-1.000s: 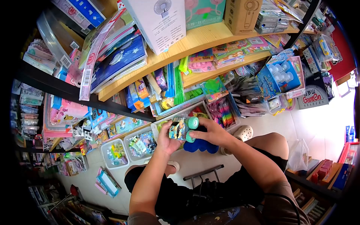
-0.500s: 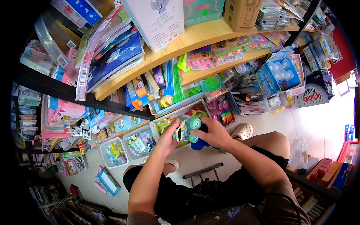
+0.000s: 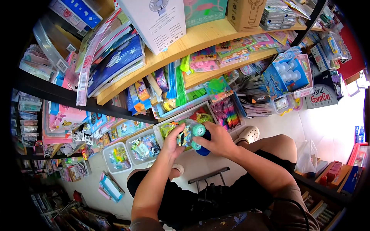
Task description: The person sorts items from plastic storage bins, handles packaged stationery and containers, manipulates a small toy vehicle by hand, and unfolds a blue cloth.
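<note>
Your left hand [image 3: 174, 141] and right hand [image 3: 218, 141] grasp one toy car [image 3: 187, 134], partly hiding it; two wheels [image 3: 199, 130] show. One blue object [image 3: 203, 151], beneath your right hand, is indistinct.

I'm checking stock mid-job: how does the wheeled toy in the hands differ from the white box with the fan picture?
Place: the wheeled toy is between the left hand and right hand; the white box stands on the wooden shelf.
Look: the toy is multicoloured with teal wheels; the box is mostly white.
Shape: the toy has rounded wheels; the box is flat-sided.
</note>
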Demonstrator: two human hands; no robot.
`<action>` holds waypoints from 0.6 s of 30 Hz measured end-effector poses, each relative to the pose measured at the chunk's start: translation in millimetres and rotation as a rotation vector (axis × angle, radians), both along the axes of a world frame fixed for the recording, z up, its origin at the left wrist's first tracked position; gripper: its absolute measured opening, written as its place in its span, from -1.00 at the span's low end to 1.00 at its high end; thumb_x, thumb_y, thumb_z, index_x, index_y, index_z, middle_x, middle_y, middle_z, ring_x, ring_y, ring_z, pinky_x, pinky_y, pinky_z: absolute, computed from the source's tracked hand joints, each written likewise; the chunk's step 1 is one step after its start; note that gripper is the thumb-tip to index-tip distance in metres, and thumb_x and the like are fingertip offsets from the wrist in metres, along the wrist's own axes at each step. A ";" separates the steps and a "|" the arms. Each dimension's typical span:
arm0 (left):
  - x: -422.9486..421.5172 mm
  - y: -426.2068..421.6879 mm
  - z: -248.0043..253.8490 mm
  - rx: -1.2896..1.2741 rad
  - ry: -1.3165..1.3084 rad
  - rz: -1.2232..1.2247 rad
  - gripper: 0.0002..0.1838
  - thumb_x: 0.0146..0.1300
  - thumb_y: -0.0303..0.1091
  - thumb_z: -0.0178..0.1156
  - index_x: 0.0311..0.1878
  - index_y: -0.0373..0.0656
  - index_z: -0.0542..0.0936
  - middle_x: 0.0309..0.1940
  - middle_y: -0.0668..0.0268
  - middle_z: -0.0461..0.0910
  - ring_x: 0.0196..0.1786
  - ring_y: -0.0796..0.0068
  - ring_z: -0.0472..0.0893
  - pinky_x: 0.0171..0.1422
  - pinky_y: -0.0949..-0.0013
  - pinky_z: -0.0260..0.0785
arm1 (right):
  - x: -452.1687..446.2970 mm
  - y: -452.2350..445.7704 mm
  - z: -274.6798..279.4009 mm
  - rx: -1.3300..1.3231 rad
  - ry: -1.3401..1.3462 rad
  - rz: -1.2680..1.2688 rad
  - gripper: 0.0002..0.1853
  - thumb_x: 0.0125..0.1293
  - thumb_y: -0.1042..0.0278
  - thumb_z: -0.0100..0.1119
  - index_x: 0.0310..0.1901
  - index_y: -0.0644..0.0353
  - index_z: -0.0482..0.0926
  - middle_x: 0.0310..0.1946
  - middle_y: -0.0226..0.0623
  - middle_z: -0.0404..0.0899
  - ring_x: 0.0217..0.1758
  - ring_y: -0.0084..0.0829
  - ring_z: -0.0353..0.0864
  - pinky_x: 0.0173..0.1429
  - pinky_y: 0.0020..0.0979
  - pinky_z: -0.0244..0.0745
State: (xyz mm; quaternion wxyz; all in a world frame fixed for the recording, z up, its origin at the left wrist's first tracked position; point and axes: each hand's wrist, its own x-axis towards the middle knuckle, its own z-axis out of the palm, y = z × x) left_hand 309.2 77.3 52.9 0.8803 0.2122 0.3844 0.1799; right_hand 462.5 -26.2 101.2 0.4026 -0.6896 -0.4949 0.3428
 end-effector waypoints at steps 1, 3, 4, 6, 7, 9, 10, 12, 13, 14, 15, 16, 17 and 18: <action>0.8 -0.5 0.3 0.013 0.007 -0.010 -0.65 0.25 -0.18 0.05 0.03 -0.15 0.47 -0.11 0.28 0.57 -0.10 0.40 0.56 0.00 0.27 0.40 | -0.3 -0.8 -0.7 0.014 0.003 -0.005 -0.54 0.02 0.08 0.24 -0.24 0.36 0.48 -0.43 0.08 0.53 -0.34 0.03 0.55 -0.26 -0.15 0.44; 2.0 -1.3 -1.0 0.040 0.024 -0.036 -0.64 0.23 -0.15 0.07 0.02 -0.13 0.47 -0.12 0.29 0.57 -0.12 0.40 0.57 -0.02 0.26 0.40 | -0.4 -2.3 -5.7 0.020 0.025 -0.007 -0.54 0.04 0.07 0.23 -0.23 0.36 0.49 -0.45 0.07 0.54 -0.37 0.02 0.55 -0.27 -0.17 0.44; 3.7 -1.6 0.1 0.055 0.032 -0.050 -0.63 0.23 -0.14 0.08 0.02 -0.13 0.48 -0.13 0.29 0.57 -0.12 0.41 0.57 -0.03 0.25 0.41 | -0.1 -2.6 -9.0 0.024 0.036 -0.009 -0.53 0.04 0.06 0.23 -0.22 0.36 0.50 -0.46 0.06 0.54 -0.39 0.01 0.55 -0.28 -0.18 0.44; 8.1 -4.7 12.5 0.009 0.111 -0.070 -0.62 0.21 -0.07 0.09 -0.01 -0.09 0.49 -0.16 0.34 0.57 -0.13 0.45 0.57 -0.04 0.23 0.42 | 2.2 -1.5 -15.9 -0.023 0.122 -0.016 -0.54 0.06 0.05 0.22 -0.24 0.37 0.51 -0.50 0.03 0.54 -0.42 -0.04 0.56 -0.30 -0.20 0.43; 9.8 -5.4 17.6 -0.014 0.149 -0.081 -0.62 0.20 -0.03 0.10 -0.03 -0.07 0.49 -0.17 0.36 0.57 -0.13 0.48 0.57 -0.05 0.22 0.43 | 3.5 -0.6 -18.8 -0.046 0.165 -0.020 -0.54 0.07 0.05 0.22 -0.24 0.37 0.52 -0.52 0.02 0.54 -0.43 -0.07 0.56 -0.31 -0.21 0.43; 9.4 -3.9 16.7 -0.009 0.109 -0.149 -0.54 0.22 0.06 0.05 0.03 -0.06 0.46 -0.15 0.36 0.58 -0.12 0.44 0.58 -0.04 0.18 0.43 | 5.3 1.4 -22.3 -0.086 0.237 -0.029 -0.56 0.09 0.05 0.21 -0.25 0.37 0.54 -0.54 -0.05 0.54 -0.45 -0.19 0.58 -0.33 -0.26 0.42; 8.7 -2.5 16.8 -0.006 0.089 -0.182 -0.51 0.22 0.11 0.02 0.05 -0.05 0.45 -0.15 0.36 0.58 -0.11 0.42 0.58 -0.04 0.15 0.43 | 6.3 2.7 -23.5 -0.105 0.273 -0.033 -0.56 0.10 0.05 0.20 -0.26 0.36 0.54 -0.56 -0.08 0.54 -0.46 -0.25 0.59 -0.34 -0.28 0.41; 6.6 4.5 19.7 -0.076 0.078 -0.216 -0.42 0.26 0.16 -0.07 0.15 -0.08 0.37 0.00 0.29 0.50 -0.02 0.35 0.54 0.05 0.06 0.37 | 10.2 5.1 -26.5 -0.233 0.406 -0.073 -0.59 0.10 0.08 0.20 -0.28 0.37 0.55 -0.56 -0.14 0.55 -0.50 -0.33 0.59 -0.43 -0.30 0.42; 5.7 6.6 21.5 -0.111 0.073 -0.234 -0.38 0.28 0.19 -0.12 0.20 -0.09 0.33 0.07 0.26 0.46 0.03 0.31 0.52 0.09 0.01 0.35 | 12.2 6.8 -25.8 -0.297 0.472 -0.095 -0.60 0.10 0.09 0.20 -0.29 0.37 0.56 -0.56 -0.18 0.56 -0.52 -0.37 0.59 -0.47 -0.31 0.43; 5.1 6.3 26.3 -0.054 0.078 -0.250 -0.36 0.28 0.21 -0.15 0.23 -0.10 0.30 0.13 0.26 0.40 0.09 0.32 0.48 0.13 0.03 0.32 | 14.5 7.8 -22.5 -0.362 0.646 -0.135 -0.60 0.10 0.10 0.20 -0.28 0.37 0.56 -0.55 -0.19 0.56 -0.54 -0.38 0.58 -0.52 -0.32 0.43; 4.6 5.4 33.5 0.002 0.083 -0.266 -0.33 0.28 0.22 -0.18 0.26 -0.10 0.26 0.19 0.27 0.33 0.15 0.32 0.43 0.18 0.05 0.28 | 16.6 9.1 -13.3 -0.426 0.820 -0.175 -0.61 0.10 0.11 0.19 -0.27 0.37 0.56 -0.54 -0.21 0.56 -0.56 -0.38 0.57 -0.56 -0.32 0.43; 3.6 5.1 37.3 0.059 0.088 -0.282 -0.30 0.29 0.24 -0.21 0.28 -0.10 0.23 0.25 0.27 0.27 0.20 0.32 0.38 0.23 0.07 0.25 | 17.5 10.2 -8.2 -0.490 0.994 -0.215 -0.61 0.10 0.12 0.19 -0.26 0.37 0.56 -0.52 -0.23 0.57 -0.59 -0.39 0.56 -0.61 -0.33 0.43; 2.6 4.7 31.8 0.216 0.082 -0.279 -0.31 0.29 0.23 -0.24 0.29 -0.11 0.22 0.26 0.28 0.23 0.23 0.35 0.34 0.26 0.12 0.22 | 17.4 11.0 -9.7 -0.502 1.067 -0.248 -0.61 0.11 0.15 0.19 -0.23 0.38 0.54 -0.49 -0.20 0.57 -0.64 -0.35 0.54 -0.71 -0.31 0.41; 2.4 3.3 23.5 0.372 0.078 -0.273 -0.31 0.30 0.23 -0.26 0.30 -0.11 0.20 0.28 0.30 0.20 0.26 0.37 0.30 0.29 0.16 0.18 | 17.1 11.0 -10.9 -0.518 1.097 -0.254 -0.62 0.11 0.15 0.18 -0.22 0.36 0.53 -0.48 -0.20 0.57 -0.62 -0.34 0.55 -0.68 -0.30 0.43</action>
